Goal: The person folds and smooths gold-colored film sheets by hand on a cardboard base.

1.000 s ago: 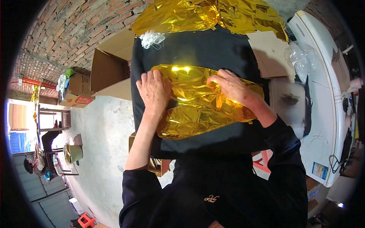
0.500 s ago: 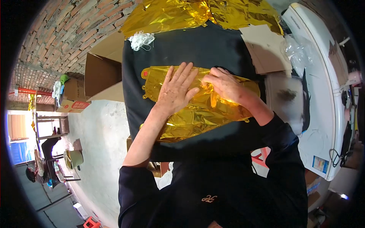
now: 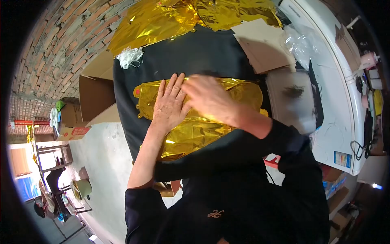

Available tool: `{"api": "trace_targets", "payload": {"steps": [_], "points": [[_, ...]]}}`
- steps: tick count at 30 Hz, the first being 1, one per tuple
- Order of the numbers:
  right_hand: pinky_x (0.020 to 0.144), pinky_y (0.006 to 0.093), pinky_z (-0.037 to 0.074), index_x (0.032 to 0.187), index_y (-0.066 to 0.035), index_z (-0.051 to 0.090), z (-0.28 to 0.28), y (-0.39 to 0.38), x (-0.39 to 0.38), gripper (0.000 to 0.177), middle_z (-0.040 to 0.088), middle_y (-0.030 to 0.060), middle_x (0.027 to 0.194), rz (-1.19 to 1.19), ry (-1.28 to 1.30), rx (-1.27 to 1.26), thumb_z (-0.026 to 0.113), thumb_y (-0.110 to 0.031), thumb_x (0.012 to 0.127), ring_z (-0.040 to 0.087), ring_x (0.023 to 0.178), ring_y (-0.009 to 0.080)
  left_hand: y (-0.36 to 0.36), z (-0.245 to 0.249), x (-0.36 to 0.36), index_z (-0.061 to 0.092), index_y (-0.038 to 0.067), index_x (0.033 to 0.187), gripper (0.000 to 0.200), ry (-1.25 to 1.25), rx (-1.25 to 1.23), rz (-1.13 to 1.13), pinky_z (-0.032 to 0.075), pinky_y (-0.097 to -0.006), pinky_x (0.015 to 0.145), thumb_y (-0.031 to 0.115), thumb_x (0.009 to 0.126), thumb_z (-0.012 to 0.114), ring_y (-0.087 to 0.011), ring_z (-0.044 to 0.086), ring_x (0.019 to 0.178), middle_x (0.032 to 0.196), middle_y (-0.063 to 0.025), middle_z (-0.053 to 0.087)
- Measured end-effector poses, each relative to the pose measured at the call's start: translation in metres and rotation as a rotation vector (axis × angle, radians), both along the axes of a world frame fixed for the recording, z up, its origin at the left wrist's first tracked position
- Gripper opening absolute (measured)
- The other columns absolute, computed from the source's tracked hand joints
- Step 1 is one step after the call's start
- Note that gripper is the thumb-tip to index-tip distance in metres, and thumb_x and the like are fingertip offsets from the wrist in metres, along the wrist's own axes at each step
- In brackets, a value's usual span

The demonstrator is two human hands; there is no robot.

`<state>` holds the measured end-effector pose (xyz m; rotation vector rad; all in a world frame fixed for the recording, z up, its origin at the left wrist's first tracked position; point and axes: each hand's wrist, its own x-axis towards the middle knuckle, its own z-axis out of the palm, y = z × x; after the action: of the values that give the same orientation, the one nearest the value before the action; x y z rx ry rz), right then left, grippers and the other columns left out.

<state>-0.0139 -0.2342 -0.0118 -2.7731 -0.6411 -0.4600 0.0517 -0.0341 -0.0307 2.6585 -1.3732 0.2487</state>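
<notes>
A flat gold foil balloon (image 3: 201, 136) lies wrinkled on a black cloth (image 3: 191, 53) in front of me. Small tabs and a red mark show at its left end. My left hand (image 3: 168, 107) rests flat on the foil with its fingers stretched out. Right beside it, my right hand (image 3: 211, 97) is over the balloon's upper part, its fingers smeared by motion. Whether those fingers hold any foil cannot be made out.
More gold foil sheets (image 3: 158, 22) lie across the far end. A bundle of white string (image 3: 130, 57) sits at the far left corner. Cardboard sheets (image 3: 264, 44) and a clear plastic bin (image 3: 290, 97) are on the right; an open carton (image 3: 96, 97) stands left.
My right hand has moved left across the foil, up to my left hand. The foil's bunched right part now lies flatter. My left hand stays flat; the whole view has shifted slightly.
</notes>
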Motion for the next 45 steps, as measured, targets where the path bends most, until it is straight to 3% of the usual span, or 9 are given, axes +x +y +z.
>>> {"api": "trace_targets", "payload": {"steps": [4,7,11,20,29,33,34,38,45], "points": [[0.134,0.0512,0.018,0.162,0.003,0.039,-0.029,0.018,0.001,0.087,0.035,0.0243,0.171,-0.043,0.095,0.174,0.067,-0.051,0.1,0.026,0.163,0.037,0.0,0.0,0.0,0.045,0.011,0.163,0.065,0.008,0.076,0.012,0.017,-0.0546,0.134,0.046,0.108,0.049,-0.0324,0.026,0.164,0.174,-0.0125,0.035],[0.136,0.0493,0.007,0.168,0.002,0.029,-0.032,-0.007,-0.009,0.096,0.027,0.0207,0.176,-0.177,0.131,-0.033,0.049,-0.067,0.104,0.018,0.166,0.0338,-0.002,0.004,-0.003,0.045,0.012,0.164,0.065,0.044,-0.025,0.004,0.016,-0.0543,0.134,0.046,0.109,0.049,-0.0328,0.028,0.163,0.173,-0.0132,0.037],[0.136,0.0488,0.009,0.167,0.002,0.031,-0.029,-0.031,-0.016,0.1,0.029,0.0195,0.176,-0.166,0.125,-0.088,0.045,-0.073,0.103,0.02,0.165,0.0316,-0.003,0.009,-0.005,0.046,0.01,0.163,0.065,0.052,-0.018,0.013,0.018,-0.0542,0.134,0.045,0.109,0.052,-0.0338,0.029,0.162,0.173,-0.0142,0.037],[0.131,0.0551,0.019,0.156,0.006,0.049,-0.033,-0.063,-0.018,0.086,0.047,0.0216,0.164,-0.139,-0.078,-0.058,0.063,-0.059,0.101,0.036,0.157,0.0344,-0.003,0.007,-0.006,0.045,0.012,0.164,0.065,0.035,-0.044,0.013,0.018,-0.0541,0.133,0.044,0.109,0.054,-0.0335,0.03,0.162,0.173,-0.0139,0.037],[0.13,0.0577,0.019,0.158,0.001,0.046,-0.034,-0.092,-0.015,0.082,0.045,0.0211,0.164,-0.298,-0.048,-0.154,0.054,-0.06,0.104,0.03,0.159,0.032,-0.001,0.005,-0.006,0.044,0.015,0.165,0.065,-0.005,-0.047,0.001,0.018,-0.0539,0.133,0.049,0.11,0.05,-0.0335,0.029,0.162,0.173,-0.0129,0.036],[0.127,0.0511,0.033,0.154,0.001,0.047,-0.009,-0.122,-0.025,0.069,0.051,0.0213,0.158,-0.307,-0.038,0.001,0.067,-0.04,0.102,0.042,0.153,0.0351,0.0,0.003,-0.004,0.044,0.014,0.165,0.065,-0.004,-0.052,0.004,0.018,-0.053,0.134,0.05,0.111,0.048,-0.0335,0.029,0.162,0.173,-0.0125,0.037],[0.122,0.048,0.041,0.147,-0.002,0.056,0.0,-0.127,-0.028,0.058,0.06,0.0167,0.148,-0.298,-0.071,0.047,0.073,-0.024,0.096,0.05,0.144,0.0353,0.0,0.003,-0.004,0.043,0.014,0.166,0.066,0.0,-0.057,0.005,0.018,-0.0528,0.134,0.051,0.111,0.048,-0.0334,0.028,0.162,0.174,-0.0124,0.037],[0.112,0.0475,0.048,0.133,-0.01,0.068,0.003,-0.151,-0.039,0.048,0.066,0.0079,0.131,-0.23,0.021,0.012,0.076,-0.014,0.087,0.057,0.129,0.0321,0.0,0.003,-0.003,0.041,0.015,0.167,0.067,0.046,-0.101,0.007,0.018,-0.0522,0.134,0.052,0.111,0.048,-0.033,0.026,0.163,0.174,-0.0122,0.035],[0.097,0.0449,0.053,0.115,-0.009,0.067,0.002,-0.128,-0.029,0.031,0.065,0.007,0.108,-0.179,-0.063,0.088,0.076,-0.008,0.086,0.062,0.11,0.0315,0.004,0.004,-0.001,0.041,0.016,0.167,0.068,0.118,-0.194,-0.009,0.016,-0.0526,0.135,0.051,0.11,0.052,-0.0331,0.023,0.165,0.175,-0.0122,0.033]]}}
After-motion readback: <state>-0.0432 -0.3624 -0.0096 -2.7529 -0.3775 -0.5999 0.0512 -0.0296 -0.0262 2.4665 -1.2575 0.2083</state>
